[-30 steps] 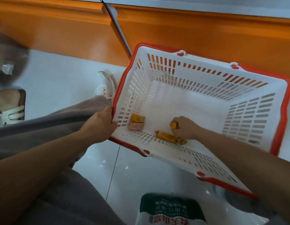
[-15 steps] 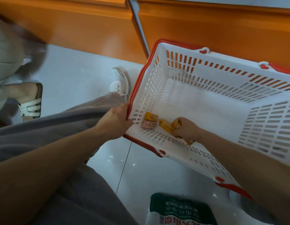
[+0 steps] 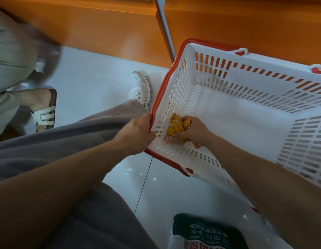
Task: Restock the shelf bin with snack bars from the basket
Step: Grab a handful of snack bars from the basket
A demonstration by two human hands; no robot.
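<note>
A white plastic basket point(image 3: 245, 112) with a red rim sits tilted on the floor at the right. My left hand point(image 3: 136, 133) grips its near-left corner rim. Inside the basket's near-left corner, my right hand point(image 3: 193, 130) is closed around several yellow snack bars point(image 3: 176, 123). Another yellow and pink bar point(image 3: 169, 134) lies under the fingers against the basket wall. The shelf bin is not in view.
An orange cabinet base point(image 3: 109, 27) runs along the top behind the basket. My grey trouser leg and white shoe point(image 3: 140, 88) lie left of the basket. Another person's sandalled foot point(image 3: 43, 110) stands at the far left. A green and white printed bag point(image 3: 208, 232) lies at the bottom.
My right hand has swept left along the basket floor, gathering the scattered bars into the near-left corner and closing on them. The view has shifted left; my left hand keeps its hold on the rim.
</note>
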